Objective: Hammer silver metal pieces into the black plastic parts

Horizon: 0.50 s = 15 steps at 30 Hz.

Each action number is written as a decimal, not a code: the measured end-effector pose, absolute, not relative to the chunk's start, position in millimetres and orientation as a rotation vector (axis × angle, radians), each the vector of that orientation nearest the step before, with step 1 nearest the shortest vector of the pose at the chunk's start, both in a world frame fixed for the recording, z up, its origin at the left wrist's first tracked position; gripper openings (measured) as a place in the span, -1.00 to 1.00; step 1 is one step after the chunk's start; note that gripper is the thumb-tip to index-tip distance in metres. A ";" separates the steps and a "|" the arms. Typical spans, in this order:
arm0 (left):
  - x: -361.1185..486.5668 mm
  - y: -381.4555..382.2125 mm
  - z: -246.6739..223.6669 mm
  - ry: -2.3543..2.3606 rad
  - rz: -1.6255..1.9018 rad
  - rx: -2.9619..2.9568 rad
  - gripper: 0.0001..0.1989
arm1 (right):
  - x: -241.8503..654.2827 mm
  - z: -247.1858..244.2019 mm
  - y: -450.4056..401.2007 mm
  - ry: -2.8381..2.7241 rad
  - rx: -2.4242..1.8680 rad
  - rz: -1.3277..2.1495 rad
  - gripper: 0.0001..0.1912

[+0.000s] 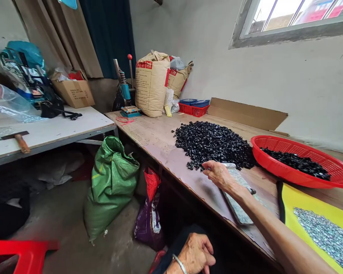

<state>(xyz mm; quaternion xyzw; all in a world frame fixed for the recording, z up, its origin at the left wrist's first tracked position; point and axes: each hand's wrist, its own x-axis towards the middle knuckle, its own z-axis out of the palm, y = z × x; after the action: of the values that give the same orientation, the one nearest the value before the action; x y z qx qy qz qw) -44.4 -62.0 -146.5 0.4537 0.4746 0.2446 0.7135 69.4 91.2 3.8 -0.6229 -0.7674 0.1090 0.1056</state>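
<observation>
My right hand reaches across the table with its fingertips pinched together at the near edge of a heap of small black parts. A small black part shows at the tips. Beneath that forearm lies a flat, greyish stone-like slab, with a dark knob-like piece on it, partly covered by the arm. Low in the view, over my lap, my left hand wears a silver bangle. Its fingers are curled inward, and whatever they hold is hidden.
A red basket with black parts stands right, beside a yellow sheet bearing small silvery pieces. Behind are a hand press, paper sacks and a red tray. A green sack is on the floor. A hammer lies left.
</observation>
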 end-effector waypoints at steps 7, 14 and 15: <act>-48.7 -62.1 -138.3 1.124 0.465 1.093 -0.88 | 46.9 -18.9 115.6 -2.352 -1.862 0.101 -0.77; -56.2 -64.6 -130.9 1.097 0.460 1.104 -0.89 | 40.8 -16.3 119.4 -2.361 -1.950 0.022 -0.83; -57.2 -64.9 -126.0 1.118 0.445 1.099 -0.88 | 40.5 -14.6 119.3 -2.343 -1.965 0.023 -0.81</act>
<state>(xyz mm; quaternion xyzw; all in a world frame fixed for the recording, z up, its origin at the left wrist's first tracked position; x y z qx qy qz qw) -57.2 -64.9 -126.0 0.4908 0.4991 0.1988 0.6860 40.5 119.3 -14.6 -0.6421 -0.7655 0.0076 0.0417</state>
